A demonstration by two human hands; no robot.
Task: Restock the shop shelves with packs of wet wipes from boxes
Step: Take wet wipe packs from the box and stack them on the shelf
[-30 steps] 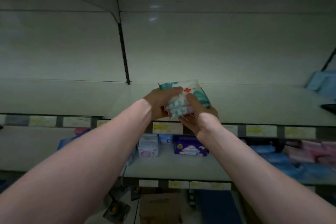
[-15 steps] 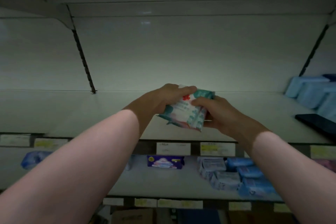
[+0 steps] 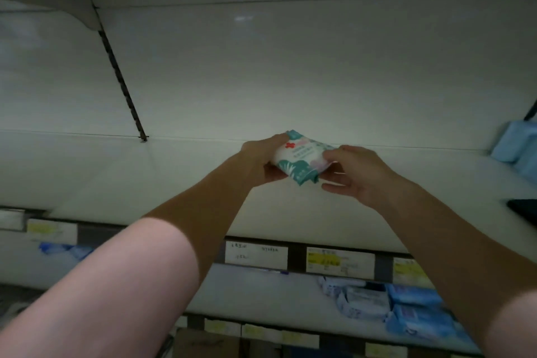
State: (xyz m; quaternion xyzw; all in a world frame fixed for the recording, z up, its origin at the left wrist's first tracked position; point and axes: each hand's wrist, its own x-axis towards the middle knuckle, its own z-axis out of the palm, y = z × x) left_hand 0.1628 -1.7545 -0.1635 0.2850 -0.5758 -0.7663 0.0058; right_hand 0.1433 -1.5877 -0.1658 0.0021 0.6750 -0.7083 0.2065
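Note:
A white and teal pack of wet wipes (image 3: pixel 299 158) with a red cross mark lies face up, low over the white middle shelf (image 3: pixel 145 177), near its back wall. My left hand (image 3: pixel 261 161) grips the pack's left end, thumb below and fingers over the top. My right hand (image 3: pixel 353 173) holds the pack's right end with curled fingers. Whether the pack touches the shelf is hidden by my hands.
Light blue packs (image 3: pixel 515 148) stand at the shelf's far right, with a dark flat object (image 3: pixel 524 209) in front of them. Blue and white packs (image 3: pixel 392 305) lie on the lower shelf at right. Price labels (image 3: pixel 340 261) line the shelf edge. A cardboard box (image 3: pixel 203 343) sits below.
Both hands carried the pack forward and deeper over the shelf, and it turned from tilted to lying flat, face up. The view shifted to the right along the shelf.

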